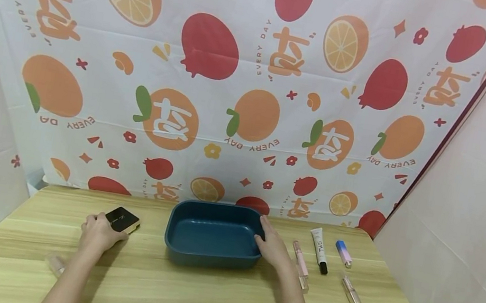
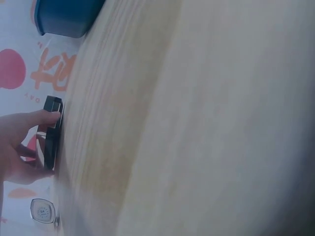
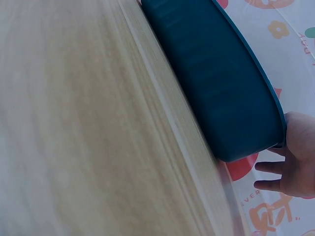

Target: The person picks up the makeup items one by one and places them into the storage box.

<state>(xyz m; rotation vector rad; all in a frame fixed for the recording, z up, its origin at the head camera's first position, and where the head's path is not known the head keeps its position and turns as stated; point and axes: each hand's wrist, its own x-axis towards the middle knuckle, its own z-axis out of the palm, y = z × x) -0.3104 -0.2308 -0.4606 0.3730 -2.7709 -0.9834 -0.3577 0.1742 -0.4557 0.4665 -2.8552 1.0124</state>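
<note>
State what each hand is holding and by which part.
The left hand grips the flat black case by its edges, between thumb and fingers. The right hand holds the blue tray by its right-hand rim, thumb over the inside.

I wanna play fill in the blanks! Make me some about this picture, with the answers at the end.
1. The left hand grips a flat case whose top is ____.
2. Of the case, the blue tray and the white tube, the right hand touches the ____.
3. In the head view, the tube lies to the ____ of the tray.

Missing words: black; tray; right.
</note>
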